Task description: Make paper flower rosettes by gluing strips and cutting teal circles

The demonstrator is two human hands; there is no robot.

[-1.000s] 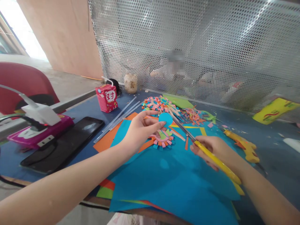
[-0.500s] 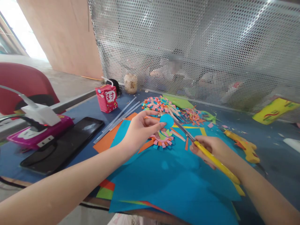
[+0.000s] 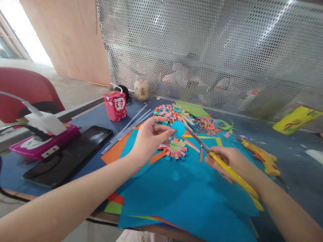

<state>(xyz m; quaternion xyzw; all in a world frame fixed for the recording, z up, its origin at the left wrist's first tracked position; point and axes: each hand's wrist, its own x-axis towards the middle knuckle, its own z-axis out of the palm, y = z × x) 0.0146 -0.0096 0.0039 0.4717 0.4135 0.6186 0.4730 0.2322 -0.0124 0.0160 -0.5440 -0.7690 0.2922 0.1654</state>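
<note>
A small blue paper circle (image 3: 179, 128) is pinched between thumb and fingers of my left hand (image 3: 153, 136). My right hand (image 3: 224, 161) grips yellow-handled scissors (image 3: 222, 164), whose blades point up and left toward the circle's right edge. Whether the blades touch the paper I cannot tell. Below the circle lies a fringed paper flower (image 3: 176, 151) in pink, orange and blue with a green middle. It rests on large blue paper sheets (image 3: 176, 191). More fringed flowers (image 3: 169, 111) lie behind my left hand.
Paper scraps (image 3: 208, 125) lie beyond the scissors. A yellow glue gun (image 3: 263, 158) and a yellow packet (image 3: 296, 119) are at right. On the left are clear glue sticks (image 3: 128, 127), a red drink box (image 3: 116, 106), a black phone (image 3: 68, 156) and a purple power strip (image 3: 45, 143). A perforated metal screen (image 3: 214, 43) stands behind.
My left hand has turned the blue circle slightly and drawn it a little left and away from the blades. The right hand and scissors have barely moved.
</note>
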